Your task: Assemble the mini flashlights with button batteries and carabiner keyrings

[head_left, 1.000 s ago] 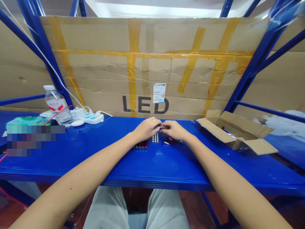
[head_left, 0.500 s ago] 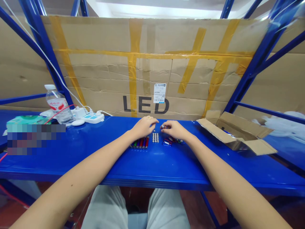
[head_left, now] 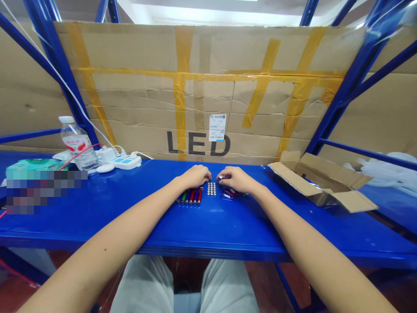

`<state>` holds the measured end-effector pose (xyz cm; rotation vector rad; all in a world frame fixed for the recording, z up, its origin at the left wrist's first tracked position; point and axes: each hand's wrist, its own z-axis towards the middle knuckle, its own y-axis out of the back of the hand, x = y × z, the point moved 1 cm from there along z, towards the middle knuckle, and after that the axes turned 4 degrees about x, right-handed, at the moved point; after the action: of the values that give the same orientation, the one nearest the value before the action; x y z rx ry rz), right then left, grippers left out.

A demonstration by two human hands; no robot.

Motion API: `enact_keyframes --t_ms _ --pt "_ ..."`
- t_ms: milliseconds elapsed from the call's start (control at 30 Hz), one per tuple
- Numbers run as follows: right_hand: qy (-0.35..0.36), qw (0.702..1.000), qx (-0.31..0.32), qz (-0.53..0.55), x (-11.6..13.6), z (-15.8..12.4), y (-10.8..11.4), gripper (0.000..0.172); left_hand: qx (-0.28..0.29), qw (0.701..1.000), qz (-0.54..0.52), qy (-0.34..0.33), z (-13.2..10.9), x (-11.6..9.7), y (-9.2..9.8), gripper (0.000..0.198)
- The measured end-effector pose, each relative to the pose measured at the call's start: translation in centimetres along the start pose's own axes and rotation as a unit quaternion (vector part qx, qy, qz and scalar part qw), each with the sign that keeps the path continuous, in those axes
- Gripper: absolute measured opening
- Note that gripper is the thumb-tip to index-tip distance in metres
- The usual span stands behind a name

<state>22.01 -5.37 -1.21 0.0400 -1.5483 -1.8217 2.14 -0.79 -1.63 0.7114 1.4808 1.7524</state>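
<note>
Small silver button cells lie in a neat block of rows on the blue table. My left hand is closed, its fingertips down on the table at the far left corner of the block; what they pinch, if anything, is hidden. Between thumb and finger of my right hand a silver button cell shows, just beyond the block's right side. Several metallic tubes in red, blue and green lie side by side below my left wrist. Coloured carabiner clips are heaped under my right hand, partly covered by it.
An open cardboard box stands on the right of the blue table. To the left are a water bottle, a white power strip with cables and a green packet. A large cardboard sheet closes off the back.
My left hand has come down and closed its fingers where a single button cell lay above the block. My right hand stays beside the block, still pinching its silver piece.
</note>
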Motion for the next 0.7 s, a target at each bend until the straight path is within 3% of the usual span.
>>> enact_keyframes --t_ms 333,500,600,700 --pt "-0.005 1.000 0.007 -0.004 0.2 0.0 0.1 0.015 0.016 0.997 0.000 0.070 -0.4 0.3 1.0 0.011" --pt "-0.010 1.000 0.008 -0.001 0.2 -0.1 0.0 0.016 -0.071 0.995 -0.060 0.036 -0.8 -0.3 2.0 0.006" --pt "-0.008 1.000 0.008 0.005 0.2 -0.1 0.0 0.016 -0.137 0.985 -0.103 -0.010 -1.2 -1.7 2.6 0.006" --pt "-0.002 1.000 0.001 0.016 0.3 -0.1 -0.1 0.016 -0.159 0.981 -0.102 -0.040 -1.3 -3.2 2.6 0.007"
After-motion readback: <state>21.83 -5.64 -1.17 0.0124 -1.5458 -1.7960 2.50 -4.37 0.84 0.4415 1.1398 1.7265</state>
